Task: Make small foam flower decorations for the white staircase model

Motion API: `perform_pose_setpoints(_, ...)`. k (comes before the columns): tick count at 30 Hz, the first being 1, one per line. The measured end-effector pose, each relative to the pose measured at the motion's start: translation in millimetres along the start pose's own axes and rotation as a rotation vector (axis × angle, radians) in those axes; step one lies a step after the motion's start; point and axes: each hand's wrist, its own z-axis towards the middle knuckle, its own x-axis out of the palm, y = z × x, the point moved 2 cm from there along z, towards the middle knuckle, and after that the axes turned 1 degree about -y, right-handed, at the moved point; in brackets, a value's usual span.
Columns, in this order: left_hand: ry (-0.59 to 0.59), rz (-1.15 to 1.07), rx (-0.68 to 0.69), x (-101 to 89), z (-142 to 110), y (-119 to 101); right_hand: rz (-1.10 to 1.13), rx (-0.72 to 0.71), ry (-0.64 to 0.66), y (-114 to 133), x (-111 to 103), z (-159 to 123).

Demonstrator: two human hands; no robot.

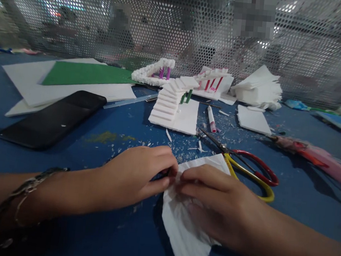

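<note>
My left hand (138,175) and my right hand (214,203) meet at the near middle of the blue table (66,162). Both rest on a ragged white foam sheet (183,232). Fingers of both hands are pinched together at the sheet's upper left edge, where a small dark object shows between them; I cannot make out what it is. A bracelet (23,191) circles my left wrist. Red and yellow scissors (250,169) lie just beyond my right hand, touching the sheet's far corner.
A white foam staircase model (175,104) stands beyond, with more foam models (154,73) and a stack of foam pieces (259,90) behind it. A black phone (54,118), white boards with green sheet (85,74), a marker (211,119) and pink wrapped item (320,159) lie around. Perforated metal screen at back.
</note>
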Motion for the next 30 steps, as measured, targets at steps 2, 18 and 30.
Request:
perform_pose_setpoints(2, -0.005, 0.003, -0.011, -0.2, 0.4, -0.6, 0.002, 0.005, 0.0, 2.7, -1.4, 0.6)
perform_pose_setpoints(18, -0.051, -0.117, 0.024, -4.2, -0.3, -3.5, -0.271, -0.204, 0.231, 22.5, 4.9, 7.1)
perform_pose_setpoints(30, 0.085, -0.185, 0.293, -9.8, -4.1, -1.7, -0.083, -0.139, 0.201, 15.9, -0.8, 1.6)
